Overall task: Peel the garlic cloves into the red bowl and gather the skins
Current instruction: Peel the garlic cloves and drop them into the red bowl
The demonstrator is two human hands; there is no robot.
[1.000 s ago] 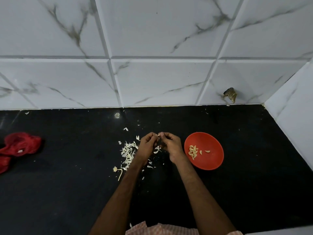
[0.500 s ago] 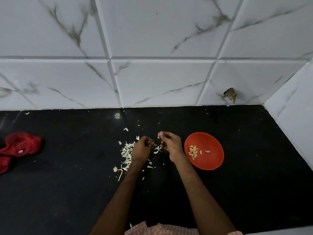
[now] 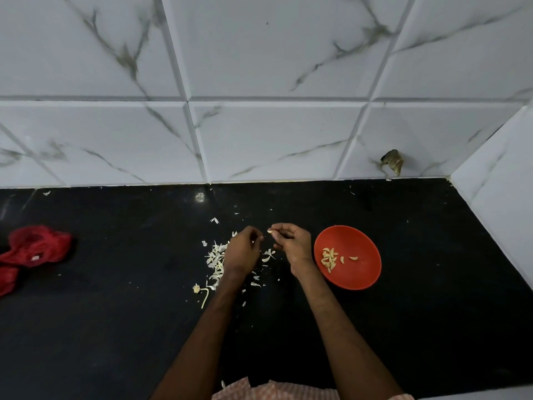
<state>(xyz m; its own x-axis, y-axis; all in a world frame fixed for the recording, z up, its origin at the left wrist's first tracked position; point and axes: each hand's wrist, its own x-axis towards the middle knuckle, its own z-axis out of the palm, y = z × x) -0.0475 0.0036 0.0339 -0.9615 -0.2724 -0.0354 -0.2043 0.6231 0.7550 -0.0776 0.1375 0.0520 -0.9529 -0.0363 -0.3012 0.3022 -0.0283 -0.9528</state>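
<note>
Both hands hovered over the black countertop mid-scene, close together but not touching. R hand pinched a small pale garlic clove betw. thumb and fingertips, the clove poking out leftward; L hand sat just left of it, fingers curled in toward the thumb, though whether it gripped a scrap of skin I couldn't tell.

Red bowl stood on the counter just right of the R hand, not touching it; peeled cloves lay clustered in its left part, w/ two more lying apart to the right.

Garlic skins lay in a loose pile left of the L hand and partly hidden by it; smaller scraps were scattered betw. the hands and nearer the person; a thin stalk w/ root end lay at the pile's near-left edge.

Crumpled red cloth sat well apart at the far left edge of view; white marble-look tiled wall ran along the far side of the counter.
</note>
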